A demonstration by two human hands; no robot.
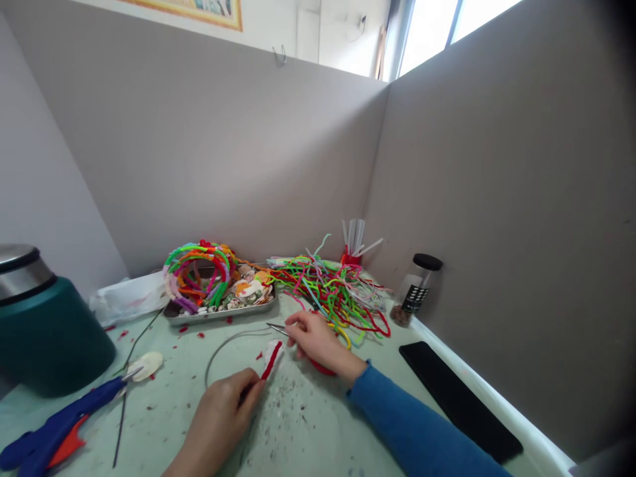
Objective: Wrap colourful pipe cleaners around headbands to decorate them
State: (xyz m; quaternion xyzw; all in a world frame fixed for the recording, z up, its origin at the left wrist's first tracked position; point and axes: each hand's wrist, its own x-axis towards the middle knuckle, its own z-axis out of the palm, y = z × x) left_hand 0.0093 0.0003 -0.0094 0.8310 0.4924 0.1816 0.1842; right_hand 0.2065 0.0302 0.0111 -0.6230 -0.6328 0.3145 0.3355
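My left hand (222, 414) is closed, with a short red pipe cleaner (271, 361) sticking out between thumb and forefinger. Beside that hand, a thin grey wire (218, 354) curves up over the table; whether the fingers hold it too is hidden. A small white piece (278, 351) lies behind the red tip. My right hand (313, 338) is closed on scissors (278, 327), their pointed metal blades facing left and red and yellow handle parts showing around the palm. Behind it spreads a heap of colourful pipe cleaners (332, 291).
A metal tray (218, 318) holds colourful wrapped rings (201, 275) and cut-out pieces. At left stand a teal bottle (54, 338) and a blue hot-glue gun (64, 411). A black-lidded jar (415, 291), a black strip (457, 397) and a red cup of white sticks (351, 257) are at right.
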